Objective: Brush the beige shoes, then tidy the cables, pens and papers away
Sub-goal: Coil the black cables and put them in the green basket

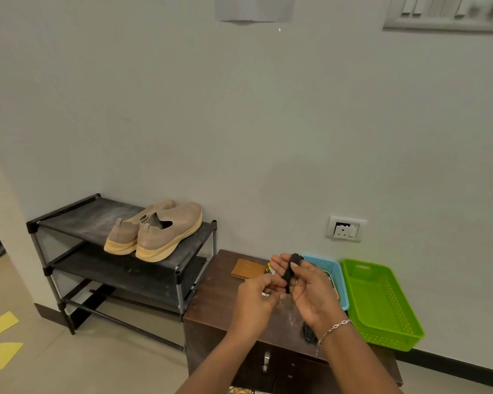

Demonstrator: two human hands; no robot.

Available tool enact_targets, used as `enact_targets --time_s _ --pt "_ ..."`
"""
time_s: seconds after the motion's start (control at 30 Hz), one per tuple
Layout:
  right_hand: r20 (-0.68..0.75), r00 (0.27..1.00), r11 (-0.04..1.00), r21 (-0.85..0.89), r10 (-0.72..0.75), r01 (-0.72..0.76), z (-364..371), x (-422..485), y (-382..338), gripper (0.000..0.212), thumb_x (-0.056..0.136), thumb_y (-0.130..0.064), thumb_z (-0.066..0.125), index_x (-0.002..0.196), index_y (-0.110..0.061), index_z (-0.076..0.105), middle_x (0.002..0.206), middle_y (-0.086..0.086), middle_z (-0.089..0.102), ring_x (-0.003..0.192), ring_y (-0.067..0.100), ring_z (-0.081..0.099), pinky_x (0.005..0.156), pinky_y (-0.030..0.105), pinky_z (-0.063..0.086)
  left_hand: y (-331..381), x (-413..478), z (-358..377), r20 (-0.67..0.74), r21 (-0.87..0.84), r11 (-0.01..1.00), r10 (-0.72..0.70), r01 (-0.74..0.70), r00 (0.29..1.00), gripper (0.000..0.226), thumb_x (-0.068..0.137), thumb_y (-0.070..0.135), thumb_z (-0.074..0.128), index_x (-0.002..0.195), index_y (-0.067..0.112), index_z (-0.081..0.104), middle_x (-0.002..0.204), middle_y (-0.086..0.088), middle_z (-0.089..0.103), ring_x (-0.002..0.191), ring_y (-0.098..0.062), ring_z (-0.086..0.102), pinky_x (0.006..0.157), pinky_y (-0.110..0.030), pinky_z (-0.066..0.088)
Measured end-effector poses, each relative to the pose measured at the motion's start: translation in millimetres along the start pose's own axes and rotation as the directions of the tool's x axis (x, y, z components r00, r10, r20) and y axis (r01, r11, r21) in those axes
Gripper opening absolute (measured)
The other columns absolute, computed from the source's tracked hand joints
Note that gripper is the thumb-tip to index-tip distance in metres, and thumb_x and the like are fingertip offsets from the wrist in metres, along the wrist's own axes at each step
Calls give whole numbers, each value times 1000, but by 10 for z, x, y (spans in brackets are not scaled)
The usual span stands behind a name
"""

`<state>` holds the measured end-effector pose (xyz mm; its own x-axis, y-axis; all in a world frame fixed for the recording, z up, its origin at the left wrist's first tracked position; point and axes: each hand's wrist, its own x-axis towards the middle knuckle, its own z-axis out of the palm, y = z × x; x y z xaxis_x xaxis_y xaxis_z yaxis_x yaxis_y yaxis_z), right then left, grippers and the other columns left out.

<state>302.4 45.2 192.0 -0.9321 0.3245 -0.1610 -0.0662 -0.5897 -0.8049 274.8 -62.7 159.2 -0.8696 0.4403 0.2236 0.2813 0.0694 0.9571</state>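
Cable: a black cable, folded into a short upright bundle, is held up between both hands above the tabletop.
Right-hand grip: the right hand is closed on the bundle, thumb pressed on its front near the top and fingers behind it.
Left-hand grip: the left hand has curled fingers that pinch the lower end of the same bundle.
Wrist: a thin silver bracelet sits on the right wrist.
Second cable: another dark cable lies bunched on the tabletop, partly hidden under the right wrist.
Baskets: a blue basket stands just behind the hands, and a green basket is right beside it on the right.
Folders: flat brown folders lie on the tabletop, just left of the hands.
Shoes: the beige shoes stand as a pair on the top shelf of a black shoe rack, left of the tabletop, heels toward the room.
Floor: two yellow papers lie on the floor at far left.
Wall: a white socket is on the wall above the baskets.
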Motion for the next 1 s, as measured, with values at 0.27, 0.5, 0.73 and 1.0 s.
enact_targets --time_s 0.27,0.5,0.73,1.0 --pt "-5 1000 991 -133 12 -13 8 -10 132 26 95 4 36 103 1 59 92 14 68 74 17 68 58 22 52 -42 14 40 -65 -22 999 -38 37 997 21 81 7 68 87 22 54 74 -6 61 62 -9 61 55 -20 53" --pt "-24 999 970 -240 33 -38 -31 -33 197 23 94 1 40 95 3 62 74 12 65 60 14 64 50 19 51 -147 33 83 -72 12 992 -122 123 990 15 80 11 70 83 19 57 65 -2 56 55 -5 57 48 -16 48" --pt "-118 993 863 -502 -13 -48 -166 86 426 27 92 -3 44 67 -1 53 64 15 47 60 17 43 51 24 39 -284 84 165 -105 -21 952 -306 306 946 10 86 6 62 77 11 62 64 -2 63 54 -8 62 51 -20 53" --pt "-131 970 470 -883 -206 -19 -397 282 670 39 83 -11 64 47 -17 50 49 -3 45 51 9 41 54 22 35 -654 199 211 -132 66 920 -375 385 918 11 82 4 65 71 5 68 63 -5 64 52 -7 59 51 -18 49"
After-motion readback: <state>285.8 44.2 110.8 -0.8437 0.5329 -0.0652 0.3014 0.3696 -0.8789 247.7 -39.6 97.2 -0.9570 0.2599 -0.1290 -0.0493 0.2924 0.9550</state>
